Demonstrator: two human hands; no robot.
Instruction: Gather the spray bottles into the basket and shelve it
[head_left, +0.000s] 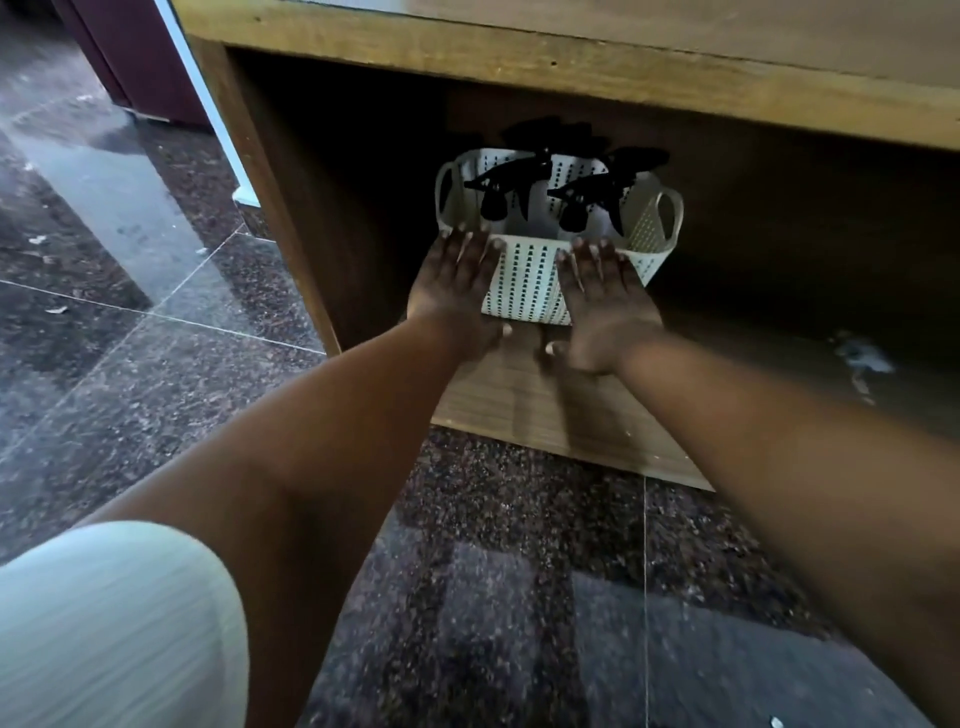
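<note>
The basket (524, 280) sits on the low shelf (498, 400) inside the wooden cabinet (571, 57), with two black-topped bottles (519, 182) standing in it, their triggers pointing left. Its long axis runs left to right, far end angled slightly to the right. Both hands lie flat against its near wall: the left hand (457, 291) at the left corner, the right hand (605, 306) right of middle, fingers (467, 247) stretched out and unclenched, tips reaching the rim, gripping nothing. The basket lies directly beyond the fingers, toward the dark back of the shelf, so any further push would go straight away from the person. Both hands look equally near. The task seems almost finished. Speckled floor (519, 597) lies nearer.
</note>
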